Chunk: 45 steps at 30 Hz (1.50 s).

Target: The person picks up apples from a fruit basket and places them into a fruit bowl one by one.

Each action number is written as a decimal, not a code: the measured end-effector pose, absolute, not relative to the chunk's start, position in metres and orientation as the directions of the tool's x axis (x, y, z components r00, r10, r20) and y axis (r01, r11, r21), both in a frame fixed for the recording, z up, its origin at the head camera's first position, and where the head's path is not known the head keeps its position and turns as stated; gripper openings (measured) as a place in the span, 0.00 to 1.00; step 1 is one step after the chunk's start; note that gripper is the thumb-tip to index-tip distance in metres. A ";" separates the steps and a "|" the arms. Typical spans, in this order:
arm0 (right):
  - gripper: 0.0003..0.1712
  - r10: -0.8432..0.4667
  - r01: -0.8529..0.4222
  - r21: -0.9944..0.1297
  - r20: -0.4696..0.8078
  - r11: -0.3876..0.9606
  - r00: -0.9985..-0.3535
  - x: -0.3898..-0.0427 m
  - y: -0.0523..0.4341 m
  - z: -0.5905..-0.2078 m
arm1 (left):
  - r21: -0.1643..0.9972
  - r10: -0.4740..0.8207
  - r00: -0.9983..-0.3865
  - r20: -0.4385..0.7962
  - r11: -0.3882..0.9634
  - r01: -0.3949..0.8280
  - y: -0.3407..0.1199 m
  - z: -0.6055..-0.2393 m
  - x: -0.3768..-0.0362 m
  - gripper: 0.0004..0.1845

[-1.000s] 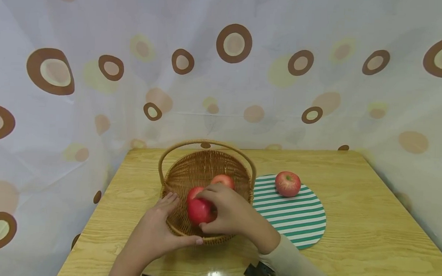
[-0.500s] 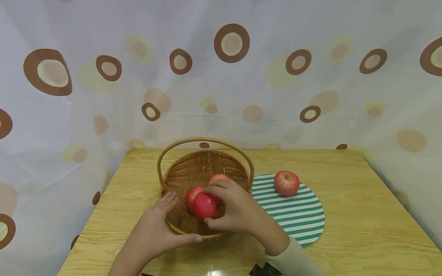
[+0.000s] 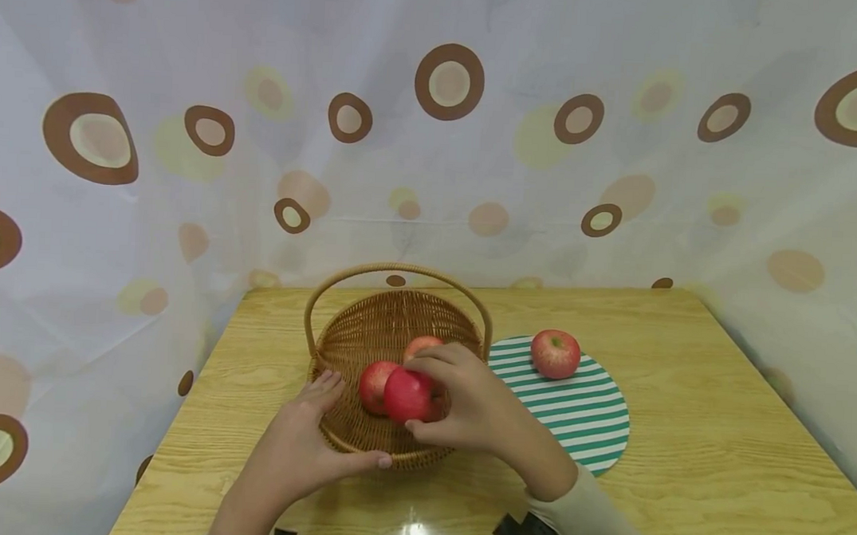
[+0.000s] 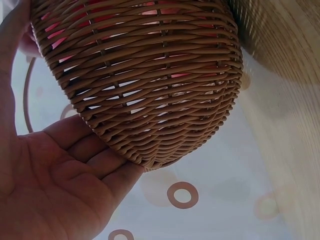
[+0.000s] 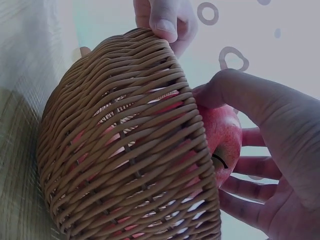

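Note:
My right hand [image 3: 473, 401] holds a deep red apple [image 3: 407, 395] over the near right part of a wicker basket [image 3: 353, 340]. Its thumb and fingers close round the fruit; in the right wrist view this apple [image 5: 222, 142] shows just past the basket rim. Inside the basket are a red apple [image 3: 373, 386], next to the held one, and a paler apple [image 3: 423, 346], partly hidden by the right hand. My left hand [image 3: 299, 445] rests on the basket's near left rim, thumb stretched along the front; in the left wrist view its straight fingers [image 4: 107, 162] reach behind the rim.
A round green-and-white striped mat [image 3: 579, 426] lies right of the basket, with another apple [image 3: 555, 354] near its far edge. The basket's tall handle [image 3: 400, 268] arches over it. A patterned curtain [image 3: 519, 160] encloses the wooden table [image 3: 710, 407] behind and at the sides.
My right hand has moved the held apple right and slightly away from me, showing more of the red apple beside it. The left hand keeps its place on the basket rim.

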State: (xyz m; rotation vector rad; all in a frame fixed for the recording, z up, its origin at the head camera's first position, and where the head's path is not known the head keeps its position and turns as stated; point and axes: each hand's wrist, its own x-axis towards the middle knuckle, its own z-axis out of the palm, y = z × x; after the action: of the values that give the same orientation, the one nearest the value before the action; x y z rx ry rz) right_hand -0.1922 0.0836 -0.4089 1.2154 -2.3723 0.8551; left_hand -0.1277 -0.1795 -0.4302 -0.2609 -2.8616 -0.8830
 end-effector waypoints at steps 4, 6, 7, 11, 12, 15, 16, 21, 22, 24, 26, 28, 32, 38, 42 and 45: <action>0.35 -0.606 -0.825 -0.344 0.562 0.448 -0.563 -0.189 0.086 -0.407 | 0.539 0.124 -0.976 0.177 0.818 0.202 -0.179 -0.430 -0.127 0.68; 0.36 -0.605 -0.830 -0.334 0.572 0.446 -0.555 -0.187 0.087 -0.406 | 0.537 0.127 -0.975 0.183 0.818 0.207 -0.179 -0.429 -0.128 0.68; 0.36 -0.604 -0.834 -0.327 0.577 0.445 -0.549 -0.186 0.088 -0.405 | 0.538 0.127 -0.975 0.184 0.817 0.208 -0.179 -0.429 -0.128 0.68; 0.36 -0.603 -0.848 -0.306 0.601 0.433 -0.524 -0.184 0.090 -0.402 | 0.536 0.140 -0.971 0.192 0.814 0.223 -0.179 -0.428 -0.129 0.68; 0.36 -0.601 -0.851 -0.303 0.608 0.429 -0.519 -0.183 0.091 -0.401 | 0.534 0.143 -0.971 0.194 0.815 0.226 -0.179 -0.428 -0.129 0.68; 0.36 -0.596 -0.857 -0.303 0.620 0.418 -0.510 -0.182 0.093 -0.400 | 0.529 0.146 -0.969 0.198 0.817 0.231 -0.180 -0.428 -0.130 0.68; 0.36 -0.595 -0.856 -0.306 0.620 0.416 -0.511 -0.181 0.094 -0.399 | 0.528 0.146 -0.969 0.199 0.817 0.232 -0.180 -0.428 -0.131 0.67; 0.35 -0.591 -0.845 -0.328 0.607 0.422 -0.531 -0.180 0.099 -0.398 | 0.532 0.142 -0.971 0.193 0.816 0.225 -0.180 -0.427 -0.132 0.67; 0.35 -0.589 -0.843 -0.333 0.606 0.423 -0.535 -0.180 0.100 -0.397 | 0.532 0.140 -0.972 0.190 0.817 0.222 -0.180 -0.427 -0.132 0.67; 0.34 -0.585 -0.840 -0.344 0.605 0.420 -0.540 -0.180 0.102 -0.397 | 0.539 0.137 -0.974 0.182 0.814 0.216 -0.180 -0.426 -0.132 0.66; 0.34 -0.577 -0.838 -0.350 0.610 0.418 -0.543 -0.179 0.105 -0.396 | 0.539 0.133 -0.975 0.179 0.815 0.210 -0.180 -0.426 -0.132 0.66; 0.34 -0.569 -0.834 -0.359 0.612 0.419 -0.549 -0.178 0.107 -0.396 | 0.541 0.129 -0.976 0.174 0.816 0.204 -0.180 -0.425 -0.132 0.66; 0.35 -0.555 -0.823 -0.384 0.610 0.418 -0.566 -0.177 0.112 -0.396 | 0.537 0.130 -0.978 0.165 0.820 0.200 -0.180 -0.425 -0.132 0.67; 0.37 -0.541 -0.816 -0.400 0.613 0.417 -0.576 -0.175 0.119 -0.397 | 0.538 0.137 -0.976 0.171 0.817 0.209 -0.180 -0.425 -0.133 0.67; 0.36 -0.522 -0.814 -0.395 0.628 0.425 -0.578 -0.175 0.125 -0.395 | 0.543 0.138 -0.974 0.178 0.812 0.214 -0.179 -0.425 -0.133 0.67; 0.36 -0.509 -0.810 -0.383 0.636 0.445 -0.580 -0.175 0.129 -0.393 | 0.546 0.141 -0.973 0.185 0.808 0.221 -0.180 -0.425 -0.133 0.67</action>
State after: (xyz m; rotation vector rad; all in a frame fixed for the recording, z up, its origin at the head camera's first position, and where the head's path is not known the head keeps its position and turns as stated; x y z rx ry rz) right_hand -0.1751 0.1288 -0.3927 1.1104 -2.2691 0.9430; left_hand -0.1329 -0.1799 -0.4248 -0.2878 -2.8576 -0.8872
